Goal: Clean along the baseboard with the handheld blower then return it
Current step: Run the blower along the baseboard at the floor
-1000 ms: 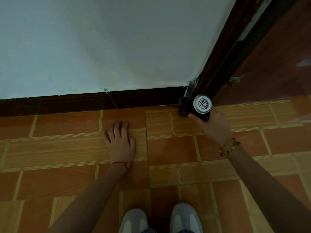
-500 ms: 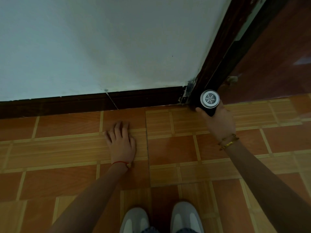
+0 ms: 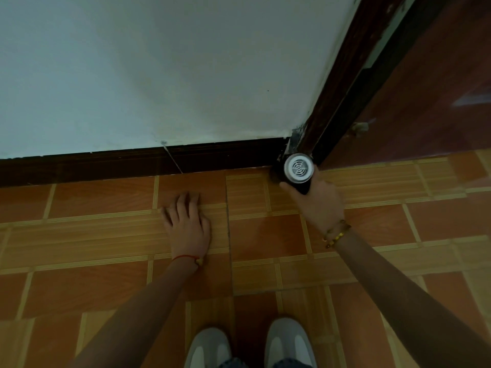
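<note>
Right hand [image 3: 317, 201] grips the blower [image 3: 297, 170], fingers wrapped round its dark body, thumb along the left side. Blower sits at the floor corner where the baseboard [image 3: 159, 162] meets the door frame [image 3: 342, 83]; its round white rear grille faces the camera, nose end points into the corner and is hidden behind the body, so can't tell if it touches the baseboard. Left hand [image 3: 187, 225] lies flat, palm down on the tile floor [image 3: 268, 235], fingers straight and close together, pointing at the baseboard but short of it. Well apart from the blower. Red string [image 3: 186, 257] on the left wrist, beaded bracelet [image 3: 336, 233] on the right. Baseboard is dark, runs along the foot of the white wall [image 3: 172, 67]; a thin pale line crosses it near the middle. Reddish door [image 3: 425, 102] right of the frame. Two white shoes [image 3: 249, 346] at the bottom edge, toes toward the wall. Lighting is dim.
</note>
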{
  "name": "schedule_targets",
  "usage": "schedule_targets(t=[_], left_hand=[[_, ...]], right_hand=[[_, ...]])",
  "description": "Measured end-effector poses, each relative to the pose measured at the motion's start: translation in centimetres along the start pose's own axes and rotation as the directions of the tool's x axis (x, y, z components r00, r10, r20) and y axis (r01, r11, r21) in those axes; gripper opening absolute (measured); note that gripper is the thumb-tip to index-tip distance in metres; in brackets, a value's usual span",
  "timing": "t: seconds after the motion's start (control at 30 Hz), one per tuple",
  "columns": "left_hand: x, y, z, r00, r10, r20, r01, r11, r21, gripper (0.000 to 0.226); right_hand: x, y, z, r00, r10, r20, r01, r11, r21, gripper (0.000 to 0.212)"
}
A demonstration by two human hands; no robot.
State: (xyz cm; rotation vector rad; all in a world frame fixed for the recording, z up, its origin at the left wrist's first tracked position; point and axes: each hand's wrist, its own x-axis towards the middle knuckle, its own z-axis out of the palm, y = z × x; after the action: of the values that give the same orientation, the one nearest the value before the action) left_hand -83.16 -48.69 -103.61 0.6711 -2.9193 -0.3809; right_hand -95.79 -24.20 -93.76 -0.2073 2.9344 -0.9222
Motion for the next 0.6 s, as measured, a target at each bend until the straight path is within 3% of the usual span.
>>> schedule_targets(t=[0.1, 0.33, 0.6], left_hand=[[0.0, 0.0, 0.0, 1.000, -0.002, -0.001, 0.002, 1.000, 0.001, 0.053], [0.0, 0.0, -0.2, 1.000, -0.002, 0.011, 0.002, 1.000, 0.004, 0.055], [0.0, 0.0, -0.2, 1.000, -0.005, 0.006, 0.005, 1.000, 0.000, 0.053]], right_hand=[[-0.3, -0.9, 1.0, 0.990, -0.055, 0.128, 0.053, 0.998, 0.020, 0.076], [0.2, -1.3, 0.7, 0.999, 0.042, -0.007, -0.042, 0.999, -0.009, 0.073], [0.3, -3.2, 1.9, 0.992, -0.068, 0.109, 0.068, 0.998, 0.005, 0.077]])
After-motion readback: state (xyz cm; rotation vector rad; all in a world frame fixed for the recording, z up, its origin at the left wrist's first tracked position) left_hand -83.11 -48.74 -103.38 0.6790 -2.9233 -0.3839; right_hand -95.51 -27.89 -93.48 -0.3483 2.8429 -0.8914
